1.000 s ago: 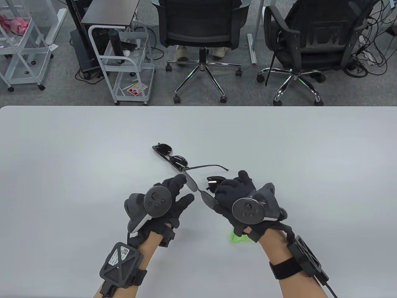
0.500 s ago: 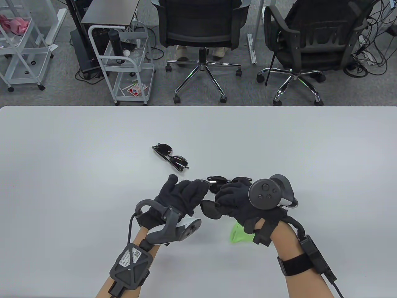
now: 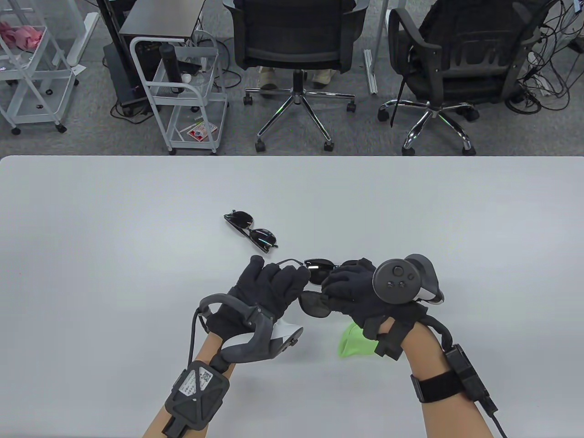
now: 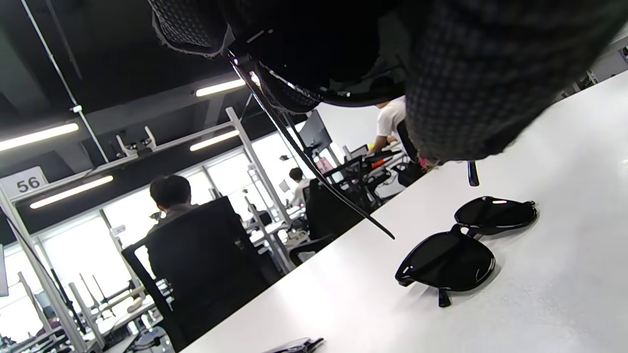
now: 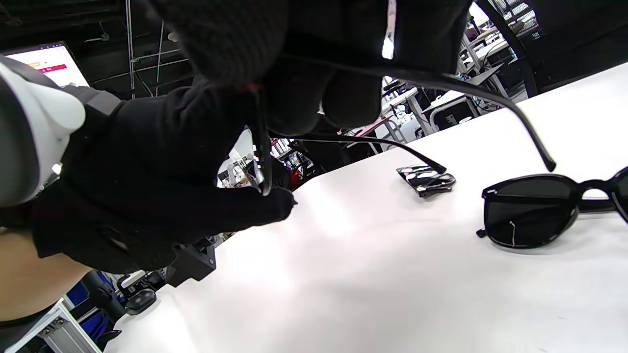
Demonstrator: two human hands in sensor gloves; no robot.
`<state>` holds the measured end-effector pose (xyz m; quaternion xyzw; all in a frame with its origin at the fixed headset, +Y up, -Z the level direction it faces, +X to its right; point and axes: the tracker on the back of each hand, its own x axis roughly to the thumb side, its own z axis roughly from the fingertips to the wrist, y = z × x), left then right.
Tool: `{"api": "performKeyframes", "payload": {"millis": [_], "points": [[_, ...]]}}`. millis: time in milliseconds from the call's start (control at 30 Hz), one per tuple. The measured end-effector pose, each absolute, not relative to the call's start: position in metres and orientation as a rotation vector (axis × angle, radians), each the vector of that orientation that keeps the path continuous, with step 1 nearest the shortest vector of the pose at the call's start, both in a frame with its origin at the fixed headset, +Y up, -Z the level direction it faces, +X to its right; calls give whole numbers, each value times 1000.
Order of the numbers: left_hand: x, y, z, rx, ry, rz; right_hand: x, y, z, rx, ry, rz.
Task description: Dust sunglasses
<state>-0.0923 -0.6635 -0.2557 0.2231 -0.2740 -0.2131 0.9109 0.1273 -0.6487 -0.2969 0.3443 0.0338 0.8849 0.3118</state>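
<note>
Both hands hold a thin metal-framed pair of sunglasses just above the table, near the front middle. My left hand is rolled onto its side and grips the frame's left end, with one thin temple sticking out above its fingers. From the right, my right hand curls its fingers over the other lens. A green cloth pokes out under the right palm; I cannot tell whether that hand grips it. The held temples cross the left wrist view and the right wrist view.
A black thick-framed pair lies on the table just beyond the hands, also seen as a pair and a pair from the wrists. A folded pair lies farther back left. Office chairs and carts stand past the table's far edge.
The left hand has rolled over, its tracker swinging from on top to below. The held sunglasses turned from spread open between the hands to bunched close, and the right wrist rotated.
</note>
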Motion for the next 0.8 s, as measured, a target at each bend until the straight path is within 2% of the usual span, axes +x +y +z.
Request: {"api": "performKeyframes", "payload": {"millis": [167, 300, 333, 400, 467, 533, 633, 800], "points": [[-96, -664, -259, 461, -528, -441, 126, -636, -288, 909, -103, 2477], [-105, -662, -267, 473, -433, -454, 121, -623, -274, 907, -469, 2723], [-107, -662, -269, 482, -417, -453, 117, -625, -269, 943, -502, 2776], [-110, -663, -272, 479, -390, -458, 110, -634, -267, 1049, -363, 2881], [-112, -663, -274, 477, -376, -462, 102, -648, -270, 1136, -88, 2919], [-113, -664, -274, 467, -373, -461, 93, -674, -273, 1100, 385, 2917], [-114, -663, -274, 465, -368, -459, 84, -701, -274, 1094, 682, 3082], [-115, -662, -274, 456, -365, -429, 82, -718, -275, 966, 668, 3292]]}}
